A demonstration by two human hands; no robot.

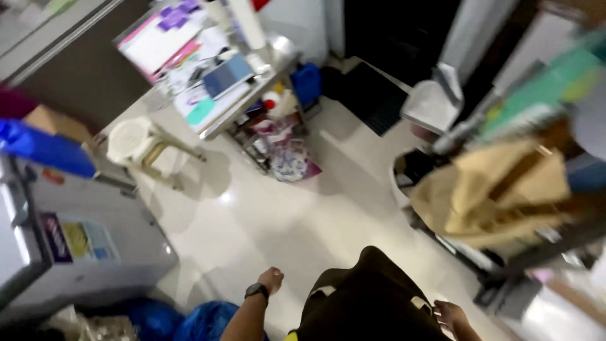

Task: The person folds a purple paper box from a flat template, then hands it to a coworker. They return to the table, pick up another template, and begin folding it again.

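My left hand [272, 278] hangs over the pale tiled floor [265, 221]. Its fingers are curled in and nothing is in it. A black watch [257, 290] sits on that wrist. My dark-clothed leg [369, 297] swings forward between my arms. My right hand [452, 317] shows only partly at the bottom edge, blurred, so I cannot tell if its fingers are closed. It is nearest to the base of the rack on the right. Neither hand touches anything.
A grey chest freezer [82, 240] stands at left with blue bags [189, 319] below it. Further off are a white plastic stool [136, 142] and a steel table [221, 117] cluttered with papers. A blurred rack with cardboard boxes [505, 189] fills the right.
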